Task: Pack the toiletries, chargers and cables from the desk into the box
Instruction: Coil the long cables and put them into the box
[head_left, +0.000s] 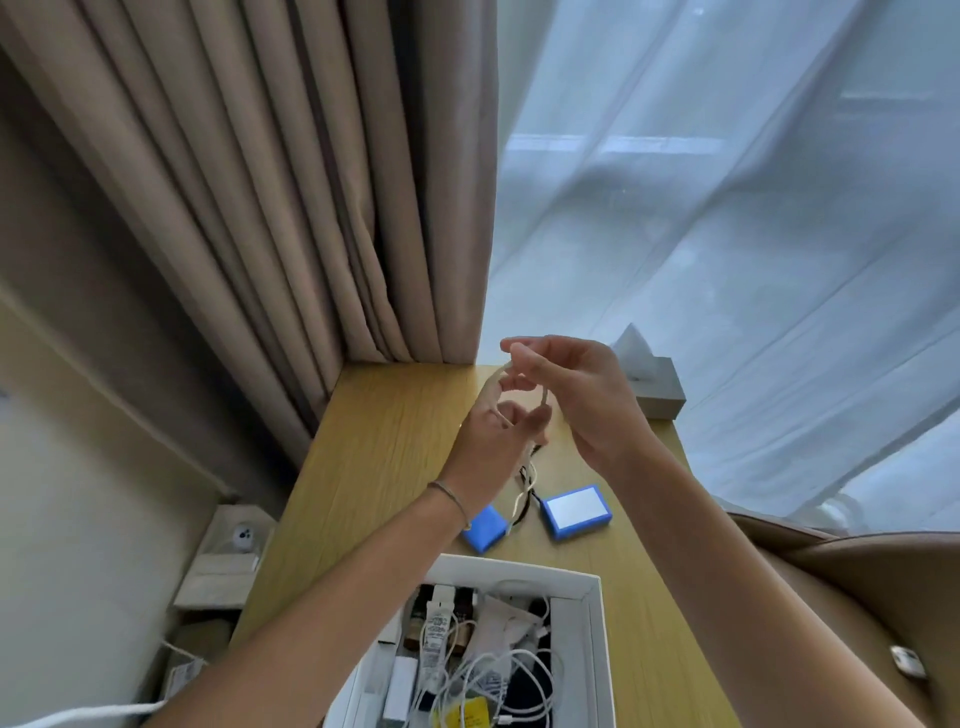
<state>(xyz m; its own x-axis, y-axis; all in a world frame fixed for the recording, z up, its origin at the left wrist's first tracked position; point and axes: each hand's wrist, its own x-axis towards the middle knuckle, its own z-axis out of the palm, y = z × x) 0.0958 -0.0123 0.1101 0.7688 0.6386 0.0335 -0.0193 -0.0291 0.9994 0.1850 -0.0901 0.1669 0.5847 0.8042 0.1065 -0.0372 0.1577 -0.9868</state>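
Now 2 hands (524, 410) hold 1 cable (522, 493) (2 blue boxes (575, 512) below).

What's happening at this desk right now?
A person is packing. Both hands, left and right, hold a white cable above the wooden desk, apparently coiling it. The white box nearby already holds cables and toiletries. Two blue packs are still on the desk.
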